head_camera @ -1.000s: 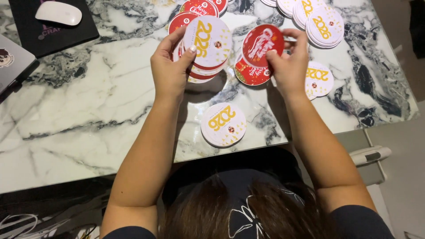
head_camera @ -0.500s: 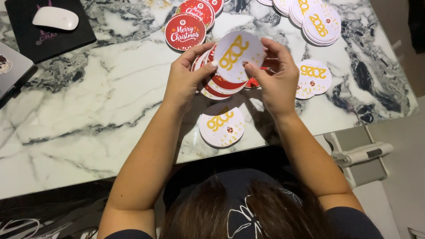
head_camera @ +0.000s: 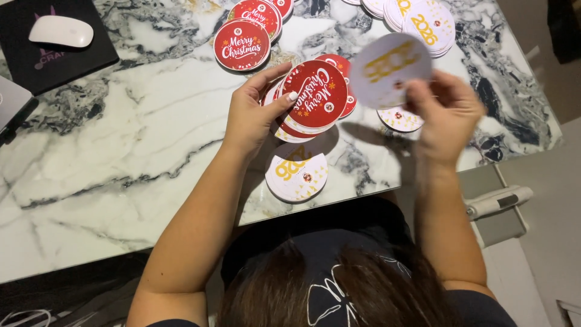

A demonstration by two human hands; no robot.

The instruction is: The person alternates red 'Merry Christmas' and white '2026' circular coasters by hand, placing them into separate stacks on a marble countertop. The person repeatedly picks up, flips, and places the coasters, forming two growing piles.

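The left hand (head_camera: 257, 112) clamps a fanned stack of round red cards (head_camera: 311, 97) above the marble desk (head_camera: 121, 163) so the right hand (head_camera: 448, 112), pinching one white card (head_camera: 390, 69), can lift it clear

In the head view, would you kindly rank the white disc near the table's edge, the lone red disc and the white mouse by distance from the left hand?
From the left hand:
1. White disc near the table's edge, just below the hand.
2. Lone red disc, up beyond the fingers.
3. White mouse, far left on the black pad.
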